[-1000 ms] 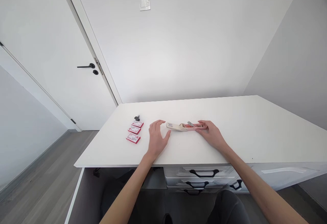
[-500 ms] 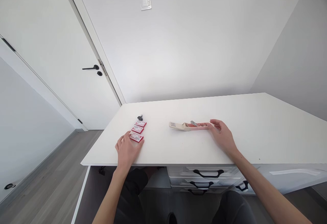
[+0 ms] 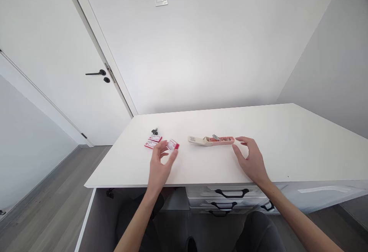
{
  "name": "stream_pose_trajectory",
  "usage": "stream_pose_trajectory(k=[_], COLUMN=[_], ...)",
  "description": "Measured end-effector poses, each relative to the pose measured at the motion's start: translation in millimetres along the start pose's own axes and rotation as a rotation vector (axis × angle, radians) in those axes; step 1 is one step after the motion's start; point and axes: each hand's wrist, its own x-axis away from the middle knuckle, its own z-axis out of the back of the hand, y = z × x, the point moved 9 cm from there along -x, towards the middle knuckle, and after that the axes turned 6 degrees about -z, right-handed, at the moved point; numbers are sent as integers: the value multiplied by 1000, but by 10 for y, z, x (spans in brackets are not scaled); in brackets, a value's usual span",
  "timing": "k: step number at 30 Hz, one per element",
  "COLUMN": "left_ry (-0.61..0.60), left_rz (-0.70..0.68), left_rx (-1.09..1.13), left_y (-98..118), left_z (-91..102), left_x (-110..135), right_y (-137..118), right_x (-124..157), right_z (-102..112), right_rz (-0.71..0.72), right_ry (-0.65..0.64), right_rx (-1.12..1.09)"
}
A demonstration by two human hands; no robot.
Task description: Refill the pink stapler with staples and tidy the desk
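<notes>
One red-and-white box [image 3: 173,145] has moved right, between the left fingers [image 3: 173,156]

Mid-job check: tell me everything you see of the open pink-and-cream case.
The pink-and-cream case is long, narrow and plastic-looking. Its cream lid is folded back to the left, with a printed patch near its far end. The pink tray extends right, open side up, holding small items too tiny to identify. A silvery metal piece slants over its rim. The case rests on the white tabletop; the right hand is at its right end, contact unclear.
</notes>
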Motion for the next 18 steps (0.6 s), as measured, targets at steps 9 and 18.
stream_pose_trajectory(k=[9,18], left_ry=[-347,-654], left_rz=[-286,-300], left_rx=[-481,-459], left_y=[-153,-179], left_z=[-695,-799], left_x=[181,112], right_y=[-177,-117], right_x=[196,216], right_z=[-711,-735], right_rz=[-137,-196], right_ry=[-634,-675], right_rx=[-233,-230])
